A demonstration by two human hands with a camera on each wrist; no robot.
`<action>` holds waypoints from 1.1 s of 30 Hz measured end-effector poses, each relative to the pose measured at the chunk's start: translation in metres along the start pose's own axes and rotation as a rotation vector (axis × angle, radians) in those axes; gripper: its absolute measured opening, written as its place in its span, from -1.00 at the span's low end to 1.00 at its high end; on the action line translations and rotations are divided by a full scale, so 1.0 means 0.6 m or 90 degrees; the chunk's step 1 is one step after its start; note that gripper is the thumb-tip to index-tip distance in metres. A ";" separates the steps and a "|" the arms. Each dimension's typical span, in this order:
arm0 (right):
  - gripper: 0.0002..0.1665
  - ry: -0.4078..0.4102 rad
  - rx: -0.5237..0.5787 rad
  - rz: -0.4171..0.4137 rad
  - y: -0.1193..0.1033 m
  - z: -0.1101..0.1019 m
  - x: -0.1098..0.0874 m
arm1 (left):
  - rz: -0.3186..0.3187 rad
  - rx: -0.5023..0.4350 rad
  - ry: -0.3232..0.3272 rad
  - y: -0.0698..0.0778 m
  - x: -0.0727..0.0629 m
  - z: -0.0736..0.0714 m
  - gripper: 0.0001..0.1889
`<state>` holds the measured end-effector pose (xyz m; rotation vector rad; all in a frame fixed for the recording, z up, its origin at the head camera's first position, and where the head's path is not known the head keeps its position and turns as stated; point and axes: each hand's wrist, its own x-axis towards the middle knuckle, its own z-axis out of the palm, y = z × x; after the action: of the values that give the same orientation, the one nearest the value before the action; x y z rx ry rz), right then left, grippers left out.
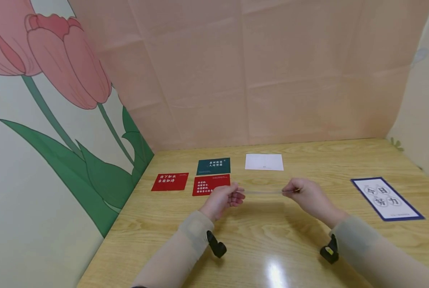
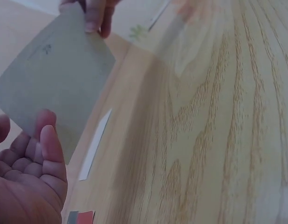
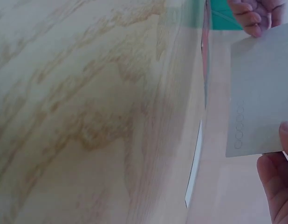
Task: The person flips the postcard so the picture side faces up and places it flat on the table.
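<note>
Between the two hands, a thin card (image 1: pixel 263 193) is held above the table and seen nearly edge-on in the head view. Its greyish face (image 2: pixel 65 70) shows in the left wrist view, and the right wrist view shows a row of small boxes on it. My right hand (image 1: pixel 309 198) pinches the card's right end between thumb and fingers. At the other end, my left hand (image 1: pixel 223 199) has its fingertips against the card, fingers loosely bent, with the thumb apart from it in the left wrist view. Just beyond the left hand lies a red card (image 1: pixel 209 182) with white writing.
On the wooden table (image 1: pixel 265 256) lie another red card (image 1: pixel 170 182), a dark green card (image 1: pixel 213 166) and a white card (image 1: pixel 264 162). A blue-bordered card (image 1: pixel 387 199) rests at the right. A pink sheet (image 1: pixel 257 80) hangs behind the table, with a tulip-painted wall (image 1: pixel 59 168) at the left.
</note>
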<state>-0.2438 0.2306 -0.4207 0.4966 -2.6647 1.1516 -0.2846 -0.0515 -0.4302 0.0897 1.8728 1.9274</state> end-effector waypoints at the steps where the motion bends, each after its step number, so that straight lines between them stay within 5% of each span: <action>1: -0.80 -0.003 -0.003 -0.006 0.001 0.000 -0.001 | 0.000 -0.005 -0.002 0.000 0.000 0.000 -0.58; 13: -0.63 0.000 -0.116 -0.143 0.006 0.004 0.002 | -0.029 -0.028 0.048 -0.007 0.007 0.006 -0.77; 17: -0.58 -0.016 -0.198 -0.220 0.007 0.003 0.003 | -0.029 -0.012 0.071 -0.008 0.009 0.008 -0.80; 20: -0.53 -0.041 -0.213 -0.228 0.002 0.000 0.004 | -0.022 0.014 0.086 -0.009 0.008 0.009 -0.81; 22: -0.53 -0.058 -0.192 -0.184 -0.003 -0.003 0.006 | -0.018 0.027 0.094 -0.010 0.008 0.009 -0.82; 26: -0.67 -0.075 -0.099 0.005 -0.017 -0.008 0.010 | -0.010 0.044 0.098 -0.012 0.008 0.009 -0.81; 29: -0.74 -0.075 0.020 0.139 -0.023 -0.012 0.013 | -0.009 0.051 0.096 -0.013 0.008 0.009 -0.81; 33: -0.71 -0.081 0.202 0.254 -0.018 -0.014 0.018 | -0.009 0.059 0.090 -0.012 0.006 0.009 -0.80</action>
<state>-0.2492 0.2273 -0.4045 0.0798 -2.7788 1.7245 -0.2838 -0.0452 -0.4377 -0.0319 2.0496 1.8815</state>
